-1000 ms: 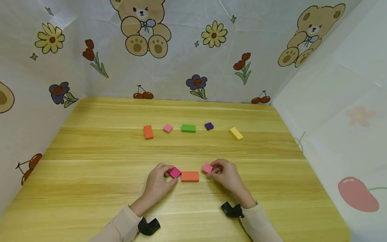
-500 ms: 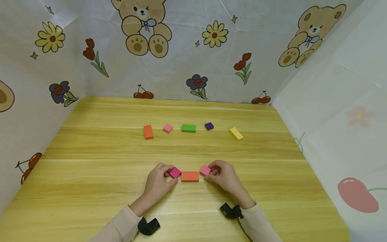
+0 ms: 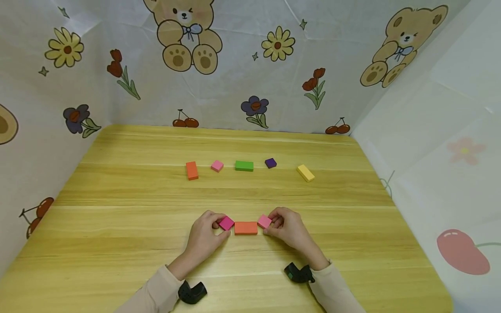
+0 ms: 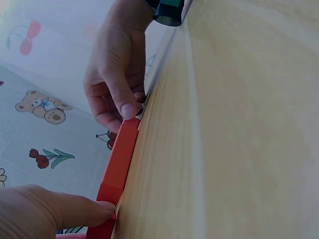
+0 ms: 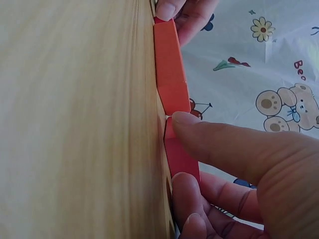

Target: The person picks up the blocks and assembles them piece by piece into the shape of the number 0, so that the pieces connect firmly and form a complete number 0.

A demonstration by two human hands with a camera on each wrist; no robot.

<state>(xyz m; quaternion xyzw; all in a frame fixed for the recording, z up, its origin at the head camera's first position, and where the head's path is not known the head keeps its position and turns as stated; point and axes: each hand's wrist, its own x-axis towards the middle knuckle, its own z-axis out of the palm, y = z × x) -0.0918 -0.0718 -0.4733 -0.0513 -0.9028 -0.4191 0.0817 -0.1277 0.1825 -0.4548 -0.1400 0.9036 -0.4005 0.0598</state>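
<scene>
An orange rectangular block (image 3: pixel 245 228) lies flat on the table between both hands. My left hand (image 3: pixel 206 234) pinches a magenta square block (image 3: pixel 226 223), turned cornerwise, its corner right at the orange block's left end. On the other side my right hand (image 3: pixel 288 227) pinches a light pink square block (image 3: pixel 264 221), also turned cornerwise, with a corner at the orange block's right end. The right wrist view shows the thumb (image 5: pixel 214 144) and fingers round the pink block (image 5: pixel 182 154), close against the orange block (image 5: pixel 170 64).
Farther back on the wooden table (image 3: pixel 137 195) lies a row of blocks: orange (image 3: pixel 192 171), pink (image 3: pixel 217 166), green (image 3: pixel 244 166), dark purple (image 3: pixel 271 163) and yellow (image 3: pixel 305 173). A patterned cloth (image 3: pixel 231 78) rises behind the table.
My right hand has moved the light pink block leftward and slightly nearer, from a gap away up to the orange block's right end. The left hand and magenta block have stayed put.
</scene>
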